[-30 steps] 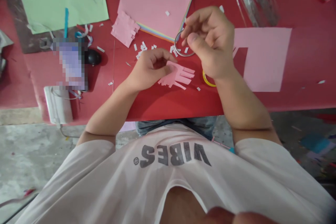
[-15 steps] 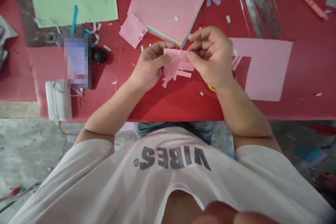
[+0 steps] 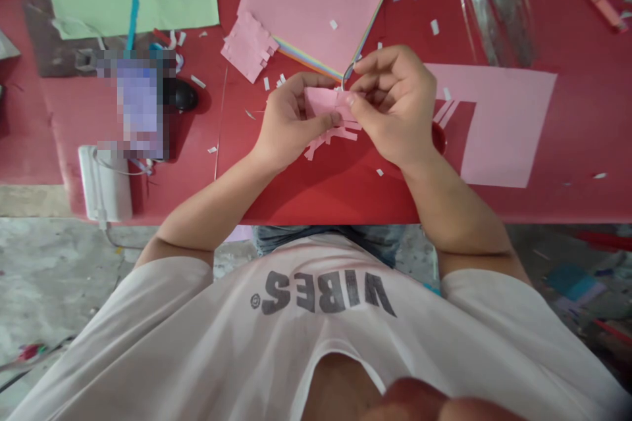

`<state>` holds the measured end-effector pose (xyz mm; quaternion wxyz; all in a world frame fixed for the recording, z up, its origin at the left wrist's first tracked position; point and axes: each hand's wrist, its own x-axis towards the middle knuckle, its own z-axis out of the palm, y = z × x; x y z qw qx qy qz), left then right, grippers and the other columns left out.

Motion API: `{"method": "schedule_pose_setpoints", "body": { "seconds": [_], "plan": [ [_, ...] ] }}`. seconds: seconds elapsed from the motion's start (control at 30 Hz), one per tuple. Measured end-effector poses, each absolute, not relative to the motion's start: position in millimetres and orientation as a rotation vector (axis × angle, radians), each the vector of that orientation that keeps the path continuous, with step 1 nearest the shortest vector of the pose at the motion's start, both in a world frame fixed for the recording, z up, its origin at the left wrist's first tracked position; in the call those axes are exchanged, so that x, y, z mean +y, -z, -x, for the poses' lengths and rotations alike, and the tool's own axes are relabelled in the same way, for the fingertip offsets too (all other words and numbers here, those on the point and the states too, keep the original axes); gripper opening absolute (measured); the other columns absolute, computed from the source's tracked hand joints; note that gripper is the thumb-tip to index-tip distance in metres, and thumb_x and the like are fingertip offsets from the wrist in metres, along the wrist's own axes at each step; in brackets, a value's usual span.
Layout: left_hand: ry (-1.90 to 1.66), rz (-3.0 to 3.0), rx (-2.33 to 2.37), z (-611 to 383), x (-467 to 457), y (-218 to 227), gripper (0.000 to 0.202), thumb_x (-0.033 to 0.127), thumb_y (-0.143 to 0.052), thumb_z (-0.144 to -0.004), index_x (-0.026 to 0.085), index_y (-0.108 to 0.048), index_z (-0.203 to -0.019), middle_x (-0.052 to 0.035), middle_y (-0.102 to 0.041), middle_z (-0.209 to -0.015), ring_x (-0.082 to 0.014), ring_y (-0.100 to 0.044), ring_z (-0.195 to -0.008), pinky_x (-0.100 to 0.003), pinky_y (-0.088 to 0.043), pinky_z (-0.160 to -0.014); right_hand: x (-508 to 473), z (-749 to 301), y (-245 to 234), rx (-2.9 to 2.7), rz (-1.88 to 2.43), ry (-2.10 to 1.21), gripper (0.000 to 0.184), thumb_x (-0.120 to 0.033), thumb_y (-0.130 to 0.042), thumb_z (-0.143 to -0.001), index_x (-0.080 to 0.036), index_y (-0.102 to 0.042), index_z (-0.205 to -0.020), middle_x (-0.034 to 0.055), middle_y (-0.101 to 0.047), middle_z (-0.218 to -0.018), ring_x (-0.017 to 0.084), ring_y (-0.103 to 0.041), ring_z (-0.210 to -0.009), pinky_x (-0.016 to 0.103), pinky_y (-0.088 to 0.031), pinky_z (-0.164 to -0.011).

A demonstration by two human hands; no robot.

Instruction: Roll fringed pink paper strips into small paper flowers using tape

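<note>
One red table [image 3: 320, 204], one large pink paper sheet [image 3: 316, 6] lying on it, toward the far edge. Next, left hand [image 3: 291, 125] and right hand [image 3: 397, 105], just above the table, fingers of both pinching a fringed pink paper piece [image 3: 323, 103] between them. Thin wire loop [image 3: 347, 72] just beside the right fingertips.

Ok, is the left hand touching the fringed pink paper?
Touching. The head view shows the left hand clasping the fringed pink paper, with no gap between them.
</note>
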<state>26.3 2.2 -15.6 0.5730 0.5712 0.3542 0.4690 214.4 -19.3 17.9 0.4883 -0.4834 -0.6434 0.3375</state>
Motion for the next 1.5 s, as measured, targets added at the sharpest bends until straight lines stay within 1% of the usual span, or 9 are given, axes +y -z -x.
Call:
{"method": "schedule_pose_setpoints", "body": {
  "seconds": [0.23, 0.33, 0.43, 0.63, 0.97, 1.07, 1.23, 1.4, 1.5],
  "plan": [
    [-1.163, -1.384, 0.923, -25, 2, 14, 0.047, 0.038, -0.091, -0.071, 0.024, -0.066, -0.109, -0.0042, -0.068, -0.103, -0.0226, -0.071, -0.099, -0.039, -0.061, -0.083, -22, -212, -19, -1.61, 1.175, -0.829, 0.043, -0.065, -0.067, -0.091, -0.035, -0.054, -0.118, -0.0011, -0.068, -0.09, 0.02, -0.071, -0.083, 0.044, -0.066, -0.079],
    [-1.136, -1.415, 0.93, -24, 0, 10, 0.048, 0.038, -0.091, -0.072, 0.026, -0.066, -0.111, -0.0032, -0.07, -0.097, -0.0217, -0.069, -0.104, -0.037, -0.06, -0.086, -23, -211, -18, -1.615, 1.158, -0.848, 0.041, -0.064, -0.067, -0.091, -0.035, -0.054, -0.118, -0.0014, -0.068, -0.09, 0.02, -0.072, -0.084, 0.044, -0.066, -0.079],
    [-1.114, -1.408, 0.915, -26, -2, 7, 0.047, 0.042, -0.088, -0.076, 0.027, -0.064, -0.113, -0.0009, -0.069, -0.085, -0.0199, -0.07, -0.097, -0.036, -0.059, -0.081, -25, -210, -19, -1.618, 1.17, -0.86, 0.041, -0.063, -0.067, -0.091, -0.035, -0.054, -0.118, -0.0016, -0.069, -0.09, 0.019, -0.072, -0.083, 0.043, -0.067, -0.077],
    [-1.088, -1.396, 0.873, -26, -4, 4, 0.047, 0.04, -0.086, -0.077, 0.027, -0.062, -0.115, 0.0001, -0.069, -0.085, -0.0143, -0.066, -0.075, -0.032, -0.055, -0.064, -29, -208, -24, -1.622, 1.261, -0.891, 0.042, -0.063, -0.066, -0.092, -0.034, -0.053, -0.119, -0.0009, -0.072, -0.094, 0.02, -0.071, -0.087, 0.044, -0.067, -0.083],
    [-1.146, -1.338, 0.893, -25, 0, 10, 0.047, 0.025, -0.085, -0.071, 0.026, -0.063, -0.113, -0.0008, -0.068, -0.09, -0.0124, -0.065, -0.069, -0.025, -0.051, -0.057, -28, -212, -26, -1.62, 1.278, -0.859, 0.043, -0.067, -0.062, -0.092, -0.035, -0.052, -0.119, 0.0012, -0.068, -0.094, 0.024, -0.071, -0.092, 0.048, -0.064, -0.086],
    [-1.149, -1.286, 0.904, -26, 0, 11, 0.049, 0.029, -0.086, -0.073, 0.025, -0.06, -0.114, 0.0021, -0.063, -0.078, -0.0115, -0.064, -0.064, -0.026, -0.052, -0.058, -28, -213, -28, -1.604, 1.274, -0.822, 0.04, -0.065, -0.06, -0.094, -0.034, -0.053, -0.118, 0.002, -0.067, -0.1, 0.024, -0.071, -0.097, 0.049, -0.064, -0.088],
    [-1.151, -1.307, 0.922, -23, 3, 15, 0.049, 0.04, -0.087, -0.079, 0.024, -0.057, -0.115, 0.0032, -0.061, -0.072, -0.0145, -0.069, -0.072, -0.034, -0.058, -0.072, -31, -214, -34, -1.611, 1.146, -0.64, 0.032, -0.058, -0.059, -0.097, -0.033, -0.058, -0.117, 0.0024, -0.062, -0.12, 0.026, -0.069, -0.111, 0.051, -0.06, -0.1],
    [-1.172, -1.33, 0.926, -24, 2, 14, 0.056, 0.053, -0.086, -0.076, 0.024, -0.057, -0.114, 0.0031, -0.061, -0.074, -0.0145, -0.067, -0.066, -0.032, -0.054, -0.063, -36, -217, -25, -1.666, 1.208, -0.667, 0.033, -0.059, -0.054, -0.098, -0.035, -0.059, -0.12, 0.0016, -0.067, -0.112, 0.028, -0.068, -0.117, 0.06, -0.052, -0.112],
    [-1.154, -1.298, 0.937, -24, 2, 15, 0.055, 0.061, -0.079, -0.082, 0.025, -0.055, -0.116, 0.0021, -0.062, -0.075, -0.0168, -0.068, -0.072, -0.034, -0.054, -0.067, -35, -220, -15, -1.71, 1.247, -0.614, 0.032, -0.058, -0.053, -0.098, -0.035, -0.062, -0.118, 0.0021, -0.07, -0.108, 0.032, -0.063, -0.128, 0.065, -0.043, -0.121]
  ]
}}
